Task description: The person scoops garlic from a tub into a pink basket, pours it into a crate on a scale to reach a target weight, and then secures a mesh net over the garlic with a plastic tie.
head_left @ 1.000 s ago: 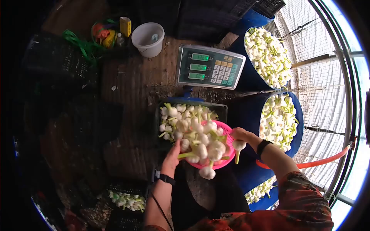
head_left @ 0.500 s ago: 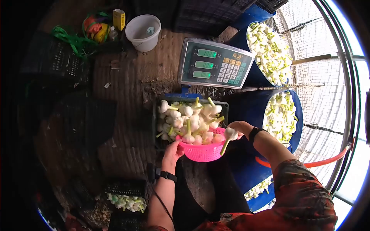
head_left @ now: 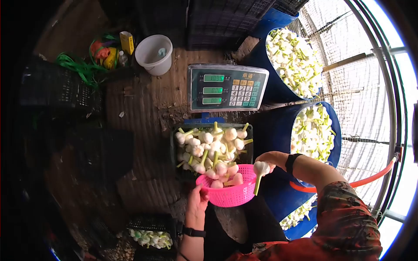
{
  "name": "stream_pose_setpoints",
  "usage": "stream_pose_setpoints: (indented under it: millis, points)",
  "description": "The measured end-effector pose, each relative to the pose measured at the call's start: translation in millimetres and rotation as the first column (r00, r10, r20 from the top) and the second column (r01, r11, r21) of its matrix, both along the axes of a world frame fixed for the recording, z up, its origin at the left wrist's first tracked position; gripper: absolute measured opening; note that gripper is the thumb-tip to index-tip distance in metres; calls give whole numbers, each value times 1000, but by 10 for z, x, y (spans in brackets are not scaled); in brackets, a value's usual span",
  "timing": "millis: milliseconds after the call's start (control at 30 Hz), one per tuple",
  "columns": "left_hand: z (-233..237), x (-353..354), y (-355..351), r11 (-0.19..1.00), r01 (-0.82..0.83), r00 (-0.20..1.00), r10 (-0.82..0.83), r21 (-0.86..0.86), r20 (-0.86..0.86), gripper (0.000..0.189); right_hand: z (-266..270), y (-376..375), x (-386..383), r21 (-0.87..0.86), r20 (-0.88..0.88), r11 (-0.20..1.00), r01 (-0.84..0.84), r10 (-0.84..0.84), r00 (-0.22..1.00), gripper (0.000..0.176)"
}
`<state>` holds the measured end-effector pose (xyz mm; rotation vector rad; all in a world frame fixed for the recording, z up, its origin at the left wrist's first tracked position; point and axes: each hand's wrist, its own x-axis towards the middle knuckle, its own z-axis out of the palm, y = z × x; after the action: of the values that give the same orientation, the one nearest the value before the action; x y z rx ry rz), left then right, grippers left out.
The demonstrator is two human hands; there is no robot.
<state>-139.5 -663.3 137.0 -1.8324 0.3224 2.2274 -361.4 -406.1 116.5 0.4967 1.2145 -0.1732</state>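
Note:
A pink perforated basket (head_left: 230, 197) with a few garlic bulbs inside is tilted toward the dark crate (head_left: 173, 150), which is heaped with garlic (head_left: 213, 145). My left hand (head_left: 197, 204) grips the basket's left rim, thumb over the edge. At the basket's right side, my right hand (head_left: 267, 160) holds a single garlic bulb (head_left: 261, 168), its green stem pointing down; the fingers behind it are partly hidden. Behind the crate stands a scale display (head_left: 227, 88) with lit green readouts.
Blue barrels (head_left: 274, 126) of garlic line the right side, beside an orange hose (head_left: 365, 180). A white bucket (head_left: 153, 55) stands at upper left, near green straps (head_left: 78, 65). Black crates (head_left: 217, 26) are stacked behind. A small garlic crate (head_left: 152, 222) sits at lower left.
The basket has come back toward my body, and several bulbs from it now lie in the crate. My right hand still has the single bulb. The view has shifted slightly.

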Motion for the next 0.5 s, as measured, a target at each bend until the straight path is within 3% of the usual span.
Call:
stream_pose_setpoints:
  millis: [367, 500]
  points:
    - [340, 129, 161, 994, 58, 994, -66, -94, -90, 9, 105, 171, 139, -82, -15, 992, 94, -96, 995, 12]
    - [485, 126, 206, 991, 64, 991, -78, -118, -112, 8, 225, 207, 167, -79, -20, 996, 48, -50, 999, 12]
